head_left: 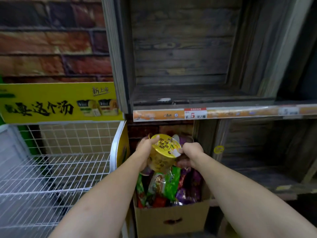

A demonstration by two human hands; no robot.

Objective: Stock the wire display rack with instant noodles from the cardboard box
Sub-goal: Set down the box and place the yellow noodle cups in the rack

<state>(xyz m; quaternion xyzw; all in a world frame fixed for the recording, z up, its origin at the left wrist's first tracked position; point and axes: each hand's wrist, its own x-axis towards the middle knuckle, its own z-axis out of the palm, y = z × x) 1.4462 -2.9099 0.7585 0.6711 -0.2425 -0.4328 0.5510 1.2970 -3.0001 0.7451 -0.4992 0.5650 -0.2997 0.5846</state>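
Note:
A yellow instant noodle cup (pixel 164 153) is held tilted above the open cardboard box (pixel 171 219). My left hand (pixel 145 148) grips the cup's left side and rim. My right hand (pixel 191 154) is closed at the cup's right rim and over something brownish beneath it; what it holds there I cannot make out. The box holds several noodle packets (pixel 169 186) in green, purple and red wrappers. The white wire display rack (pixel 56 170) stands to the left, and the tiers in view hold nothing.
A yellow advert board (pixel 60 102) tops the rack in front of a brick-pattern wall. To the right, dark wooden shelving (pixel 185 66) with a price strip (pixel 195 115) stands bare. A small yellow sticker (pixel 218 149) is on the lower shelf's upright.

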